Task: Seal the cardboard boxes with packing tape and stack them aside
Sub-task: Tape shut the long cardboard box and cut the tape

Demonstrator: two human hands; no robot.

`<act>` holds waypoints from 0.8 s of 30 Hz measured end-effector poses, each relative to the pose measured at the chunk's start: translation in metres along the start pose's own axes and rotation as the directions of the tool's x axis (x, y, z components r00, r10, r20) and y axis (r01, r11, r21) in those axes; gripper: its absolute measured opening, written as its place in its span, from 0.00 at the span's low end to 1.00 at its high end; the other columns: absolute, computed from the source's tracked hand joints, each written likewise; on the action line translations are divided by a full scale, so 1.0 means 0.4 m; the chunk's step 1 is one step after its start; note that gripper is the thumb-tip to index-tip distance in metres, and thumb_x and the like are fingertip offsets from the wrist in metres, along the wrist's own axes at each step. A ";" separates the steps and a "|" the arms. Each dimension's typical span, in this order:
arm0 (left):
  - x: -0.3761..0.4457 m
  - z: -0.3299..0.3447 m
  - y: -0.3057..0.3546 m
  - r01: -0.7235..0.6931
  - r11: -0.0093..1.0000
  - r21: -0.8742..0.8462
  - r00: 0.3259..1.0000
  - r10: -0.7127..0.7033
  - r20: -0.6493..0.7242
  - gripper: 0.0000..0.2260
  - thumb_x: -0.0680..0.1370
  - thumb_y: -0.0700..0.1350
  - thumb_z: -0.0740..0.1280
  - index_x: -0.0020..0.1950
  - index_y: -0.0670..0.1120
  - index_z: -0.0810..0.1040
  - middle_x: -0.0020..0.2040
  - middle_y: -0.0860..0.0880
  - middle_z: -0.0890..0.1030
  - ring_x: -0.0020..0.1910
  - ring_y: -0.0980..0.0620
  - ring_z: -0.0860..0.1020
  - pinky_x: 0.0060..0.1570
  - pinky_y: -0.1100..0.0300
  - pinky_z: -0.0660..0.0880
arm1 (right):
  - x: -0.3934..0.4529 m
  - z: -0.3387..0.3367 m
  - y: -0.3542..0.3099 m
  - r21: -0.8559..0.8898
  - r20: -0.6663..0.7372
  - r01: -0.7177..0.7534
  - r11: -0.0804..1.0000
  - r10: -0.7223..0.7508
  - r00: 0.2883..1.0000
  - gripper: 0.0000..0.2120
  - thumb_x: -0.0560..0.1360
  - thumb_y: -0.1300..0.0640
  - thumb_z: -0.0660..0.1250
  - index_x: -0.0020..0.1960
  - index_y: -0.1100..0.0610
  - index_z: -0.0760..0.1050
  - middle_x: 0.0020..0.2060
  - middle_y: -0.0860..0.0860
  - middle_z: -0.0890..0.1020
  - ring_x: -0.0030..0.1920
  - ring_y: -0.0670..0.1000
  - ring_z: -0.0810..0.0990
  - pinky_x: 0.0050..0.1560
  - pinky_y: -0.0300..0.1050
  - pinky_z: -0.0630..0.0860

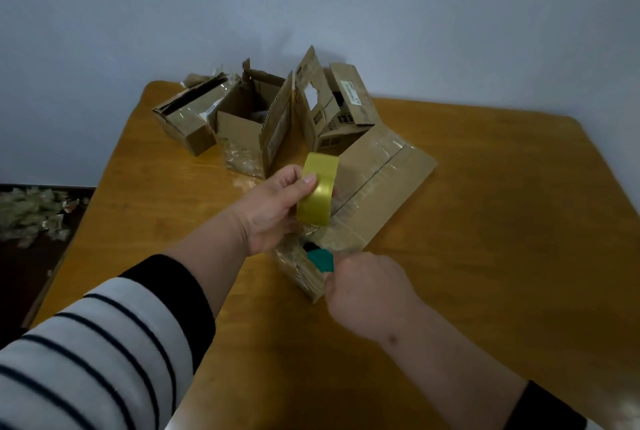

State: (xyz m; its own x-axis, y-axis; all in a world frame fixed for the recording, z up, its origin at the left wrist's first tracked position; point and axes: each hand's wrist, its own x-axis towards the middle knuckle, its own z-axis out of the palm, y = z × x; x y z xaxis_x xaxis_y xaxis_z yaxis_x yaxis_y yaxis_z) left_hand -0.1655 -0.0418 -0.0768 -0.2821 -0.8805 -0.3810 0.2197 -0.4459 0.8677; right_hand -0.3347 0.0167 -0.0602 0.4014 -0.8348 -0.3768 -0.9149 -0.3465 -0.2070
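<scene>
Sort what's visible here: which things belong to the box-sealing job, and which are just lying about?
Job:
- yellow tape roll, held by the left hand
- long box being taped
- green-handled tool at the right hand
- three open boxes behind, awaiting sealing

Lying about:
- scraps of torn tape and paper on the floor, left of the table

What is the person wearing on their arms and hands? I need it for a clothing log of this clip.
The left hand and right hand are bare, with no gloves; no rings or watch show. The left sleeve is white with thin dark stripes, ending in a black cuff pushed up the forearm. At the right arm only a black cuff shows.
</scene>
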 end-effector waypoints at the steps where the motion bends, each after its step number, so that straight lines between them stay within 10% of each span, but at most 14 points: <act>1: 0.006 0.004 -0.008 0.012 1.000 -0.020 1.000 -0.012 -0.001 0.11 0.75 0.52 0.65 0.52 0.48 0.71 0.54 0.43 0.82 0.56 0.44 0.75 0.56 0.49 0.70 | 0.002 -0.002 0.003 0.021 0.011 -0.008 1.000 0.008 1.000 0.09 0.80 0.50 0.55 0.47 0.53 0.69 0.36 0.49 0.75 0.33 0.49 0.75 0.31 0.43 0.69; 24: 0.024 -0.034 0.060 0.025 0.988 -0.151 0.991 -0.045 -0.129 0.19 0.76 0.56 0.63 0.64 0.51 0.68 0.70 0.39 0.73 0.69 0.34 0.70 0.64 0.31 0.66 | 0.019 -0.012 0.046 0.115 -0.070 0.191 0.975 -0.184 0.980 0.12 0.81 0.47 0.55 0.55 0.53 0.73 0.38 0.48 0.77 0.31 0.47 0.72 0.30 0.44 0.67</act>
State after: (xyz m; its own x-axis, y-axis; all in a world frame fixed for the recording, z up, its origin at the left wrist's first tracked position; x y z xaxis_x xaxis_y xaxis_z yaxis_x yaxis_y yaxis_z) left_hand -0.1501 -0.0631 -0.0638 -0.1685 -0.8731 -0.4575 0.3514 -0.4868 0.7997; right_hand -0.3487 0.0020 -0.0626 0.5585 -0.7850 -0.2678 -0.8106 -0.4480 -0.3772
